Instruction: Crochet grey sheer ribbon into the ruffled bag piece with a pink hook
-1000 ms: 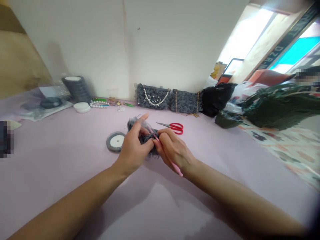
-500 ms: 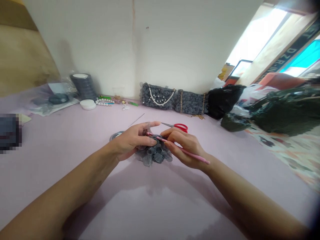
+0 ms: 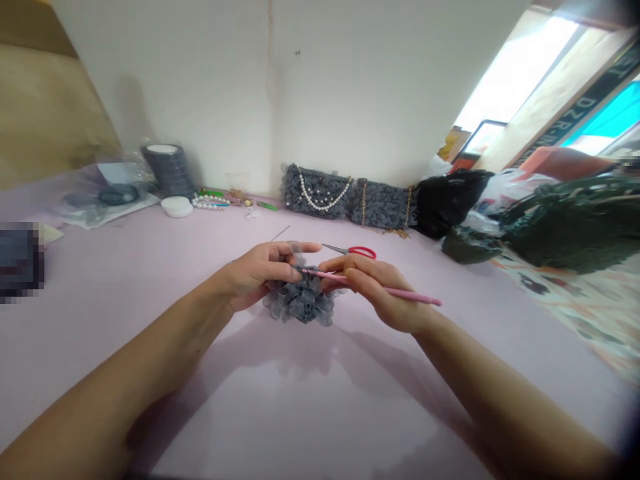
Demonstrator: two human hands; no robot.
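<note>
My left hand (image 3: 260,275) is closed on a ruffled grey ribbon piece (image 3: 300,303), pinching its top edge, with the forefinger stretched out. My right hand (image 3: 380,290) grips a pink crochet hook (image 3: 400,292) that lies nearly level, its tip poked into the grey piece beside my left fingers. The two hands almost touch above the pale pink surface (image 3: 310,413). A thin grey strand (image 3: 280,233) runs back from the work.
Red-handled scissors (image 3: 357,251) lie just behind my hands. Two grey bags (image 3: 345,197) with pearl and gold chains stand against the wall. Ribbon spools (image 3: 167,167), a white disc (image 3: 176,207) and beads sit back left. Dark green fabric (image 3: 570,223) and a black bag (image 3: 445,200) are right.
The hook has swung from pointing down toward me to lying almost level, pointing right. The grey piece has turned and hangs lower under my hands. The grey ribbon reel is now hidden.
</note>
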